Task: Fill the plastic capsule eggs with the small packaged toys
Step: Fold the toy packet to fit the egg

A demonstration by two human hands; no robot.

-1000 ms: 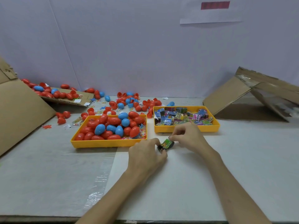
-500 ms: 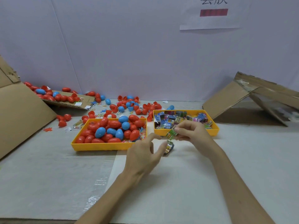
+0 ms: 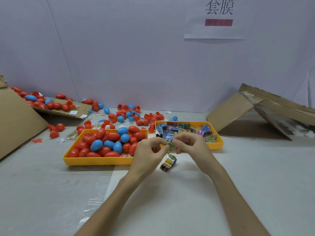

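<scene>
Left of centre, a tray (image 3: 97, 161) is heaped with closed eggs (image 3: 105, 142); whether they are filled cannot be told. In the middle, a green packet (image 3: 171, 147) is pinched by the left hand (image 3: 150, 154) and the right hand (image 3: 190, 144), above a second packet (image 3: 167, 163) lying on the desk (image 3: 255, 176). At right, the toy tray (image 3: 216, 145) is well stocked and no egg is held, so much filling is judged to remain.

The table (image 3: 255, 176) bears an egg tray (image 3: 95, 161), toy tray (image 3: 216, 145), loose eggs (image 3: 56, 127), a packet (image 3: 167, 163), cardboard (image 3: 233, 111).
</scene>
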